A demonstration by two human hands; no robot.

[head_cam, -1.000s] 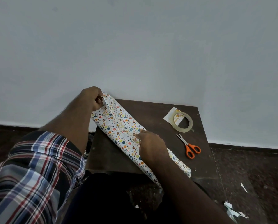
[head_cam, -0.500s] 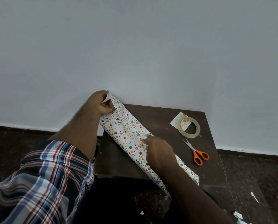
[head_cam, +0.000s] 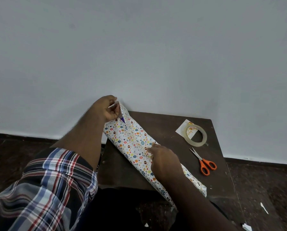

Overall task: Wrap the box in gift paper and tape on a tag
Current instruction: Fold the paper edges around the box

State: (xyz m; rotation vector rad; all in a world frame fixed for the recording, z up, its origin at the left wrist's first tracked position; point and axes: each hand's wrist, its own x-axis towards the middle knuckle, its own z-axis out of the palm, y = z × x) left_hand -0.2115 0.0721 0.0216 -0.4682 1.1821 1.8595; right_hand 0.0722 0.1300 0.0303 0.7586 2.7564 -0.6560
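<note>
A: Head view first: where's the box (head_cam: pixel 139 147)?

B: On the table (head_cam: pixel 164 120), fully covered by the paper (head_cam: pixel 121 132). It lies diagonally, long axis running from the far-left corner by the wall to the near-right edge. A purple sliver at the far end looks like the box showing through.

A: And the hands?

B: The left hand (head_cam: pixel 108 108) is at the far end, its grip closed on the loose paper flap standing up there, fingers curled round the flap. The right hand (head_cam: pixel 164 160) sits mid-length, fingers pressing down on the paper. I can't tell whether they pinch the seam or only press it flat.

A: So which relation matters next?

B: I'd judge the end fold is in hand. The flap lies straight ahead of the left grip, at the tip of the long axis, so the left hand is the nearer one to fold it down. The right is well apart from that end and serves to hold the parcel steady.

A: Count things for me

B: One wrapped box, one tape roll (head_cam: pixel 196 135), one tag (head_cam: pixel 183 129) partly under the roll, one pair of scissors (head_cam: pixel 204 161), all to the right of the box, nearer the right hand. A few paper scraps (head_cam: pixel 264 207) on the floor; I make out three or so
</note>
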